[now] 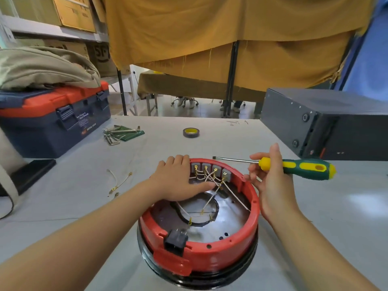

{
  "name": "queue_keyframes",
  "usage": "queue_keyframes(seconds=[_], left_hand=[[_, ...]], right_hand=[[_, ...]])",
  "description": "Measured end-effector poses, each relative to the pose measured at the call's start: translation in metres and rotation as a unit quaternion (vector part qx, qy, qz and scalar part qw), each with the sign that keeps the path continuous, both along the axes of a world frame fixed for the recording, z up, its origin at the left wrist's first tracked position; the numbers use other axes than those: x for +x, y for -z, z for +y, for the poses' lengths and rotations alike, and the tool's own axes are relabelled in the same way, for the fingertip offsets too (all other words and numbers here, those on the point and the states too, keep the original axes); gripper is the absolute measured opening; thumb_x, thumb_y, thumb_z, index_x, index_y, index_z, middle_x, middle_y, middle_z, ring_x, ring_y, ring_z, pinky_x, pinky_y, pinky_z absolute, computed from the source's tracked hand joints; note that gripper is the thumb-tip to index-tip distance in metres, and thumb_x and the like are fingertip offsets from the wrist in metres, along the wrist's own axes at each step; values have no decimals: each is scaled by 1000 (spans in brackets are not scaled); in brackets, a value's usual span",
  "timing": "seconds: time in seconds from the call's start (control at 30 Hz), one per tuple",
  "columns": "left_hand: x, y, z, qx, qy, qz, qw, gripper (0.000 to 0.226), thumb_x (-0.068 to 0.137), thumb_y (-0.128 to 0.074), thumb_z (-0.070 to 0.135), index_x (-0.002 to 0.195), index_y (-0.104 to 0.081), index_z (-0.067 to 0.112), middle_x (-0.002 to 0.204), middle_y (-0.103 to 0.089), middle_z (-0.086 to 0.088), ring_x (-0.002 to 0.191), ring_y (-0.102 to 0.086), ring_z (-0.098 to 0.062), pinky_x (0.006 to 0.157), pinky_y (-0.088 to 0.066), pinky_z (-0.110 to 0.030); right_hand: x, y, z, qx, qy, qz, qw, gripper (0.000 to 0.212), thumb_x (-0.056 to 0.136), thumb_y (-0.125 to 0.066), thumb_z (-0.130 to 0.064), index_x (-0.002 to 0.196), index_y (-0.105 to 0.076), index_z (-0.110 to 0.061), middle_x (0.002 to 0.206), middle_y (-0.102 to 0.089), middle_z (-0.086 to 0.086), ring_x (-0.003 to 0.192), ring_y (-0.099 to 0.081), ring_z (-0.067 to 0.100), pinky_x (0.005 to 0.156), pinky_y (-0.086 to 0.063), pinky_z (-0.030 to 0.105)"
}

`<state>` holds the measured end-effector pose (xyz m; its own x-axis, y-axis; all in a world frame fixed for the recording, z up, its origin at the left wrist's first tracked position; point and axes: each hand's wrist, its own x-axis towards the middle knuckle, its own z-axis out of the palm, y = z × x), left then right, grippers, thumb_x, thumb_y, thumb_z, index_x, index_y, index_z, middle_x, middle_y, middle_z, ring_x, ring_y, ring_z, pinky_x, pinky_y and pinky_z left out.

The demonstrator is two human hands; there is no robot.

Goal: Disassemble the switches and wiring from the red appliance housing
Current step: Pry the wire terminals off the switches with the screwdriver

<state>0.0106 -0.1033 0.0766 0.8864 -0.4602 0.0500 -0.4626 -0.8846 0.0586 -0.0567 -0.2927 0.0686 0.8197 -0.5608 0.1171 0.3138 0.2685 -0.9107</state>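
Note:
The round red appliance housing (220,257) lies open side up on the table in front of me. A row of grey switches (211,169) lines its far inner wall, with white wires (212,179) running down to the metal base. A black power socket (176,241) sits on the near rim. My left hand (178,181) rests flat on the far left rim, its thumb reaching into the wires. My right hand (270,179), just outside the right rim, holds a green and yellow flat screwdriver (294,168) level, blade pointing left above the switches.
Loose removed wires (118,182) lie left of the housing. Farther back are a roll of tape (191,132), a set of hex keys (117,134), and a blue and red toolbox (52,120) at left. A dark metal box (327,124) stands at right.

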Motion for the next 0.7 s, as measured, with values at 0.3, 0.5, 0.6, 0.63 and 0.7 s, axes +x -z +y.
queue_keyframes(seconds=[0.3, 0.5, 0.6, 0.63, 0.7], left_hand=[[30, -10, -11, 17, 165, 26, 986, 103, 65, -37, 84, 150, -11, 31, 148, -28, 4, 132, -31, -20, 107, -24, -37], [36, -21, -12, -33, 195, 121, 973, 80, 67, -49, 77, 138, -27, 47, 135, -40, 14, 121, -37, -11, 105, -27, -34], [35, -21, -17, -109, 194, 130, 966, 64, 72, -54, 71, 128, -43, 42, 124, -51, 14, 112, -47, -8, 99, -36, -29], [34, -18, -19, -134, 197, 120, 964, 59, 75, -58, 67, 126, -47, 39, 120, -54, 13, 109, -49, -8, 96, -38, -27], [33, -12, -21, -167, 203, 108, 959, 51, 79, -63, 59, 123, -50, 35, 116, -56, 14, 105, -51, -8, 92, -39, -24]], right_hand=[[-5, -8, -24, -73, -4, -3, 997, 42, 90, -59, -45, 59, -69, -18, 53, -56, -1, 48, -51, 10, 47, -44, 24], [-3, -34, -33, -197, 7, -54, 979, 42, 80, -62, -46, 52, -65, -15, 42, -52, -1, 36, -43, 12, 40, -38, 17], [-2, -45, -32, -248, -11, -66, 966, 47, 74, -62, -54, 50, -61, -13, 40, -51, 1, 33, -42, 11, 38, -35, 15], [-1, -48, -31, -258, -13, -66, 964, 48, 74, -62, -54, 51, -60, -12, 39, -50, 0, 32, -42, 10, 37, -34, 15], [4, -52, -30, -269, -14, -67, 961, 50, 79, -62, -50, 52, -58, -8, 38, -50, -2, 30, -41, 8, 36, -33, 14]])
